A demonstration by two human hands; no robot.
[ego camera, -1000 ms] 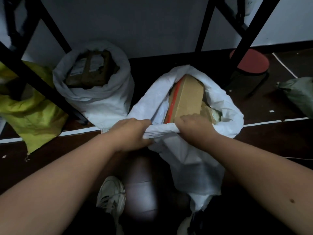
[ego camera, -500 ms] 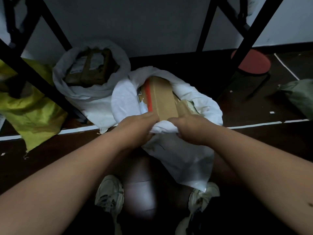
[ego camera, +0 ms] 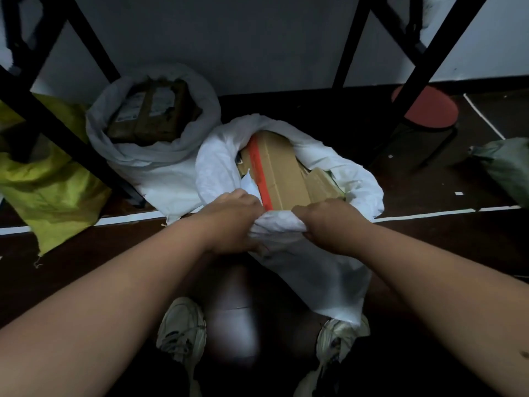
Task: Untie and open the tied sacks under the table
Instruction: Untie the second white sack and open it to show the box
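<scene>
A white woven sack (ego camera: 320, 270) stands on the dark floor in front of me, its mouth open and its rim rolled down. Inside it I see a brown cardboard box (ego camera: 282, 170) with a red tape stripe. My left hand (ego camera: 232, 222) and my right hand (ego camera: 329, 224) both grip the bunched near rim of this sack, close together. Behind it to the left stands a second white sack (ego camera: 160, 167), also open, with a dark taped parcel (ego camera: 148, 113) showing in its mouth. A yellow sack (ego camera: 48, 190) lies at the far left, behind a table leg.
Black slanted table legs (ego camera: 65, 118) cross the left side and others (ego camera: 423, 58) the upper right. A red round stool (ego camera: 426, 110) stands at the right, a grey-green bag (ego camera: 506, 164) beyond it. My two shoes (ego camera: 183, 330) are at the bottom. A white floor line (ego camera: 429, 214) runs across.
The near sack has shifted left and toward me, and its rim has been rolled lower, showing more of the box. Both hands kept their grip on the near rim.
</scene>
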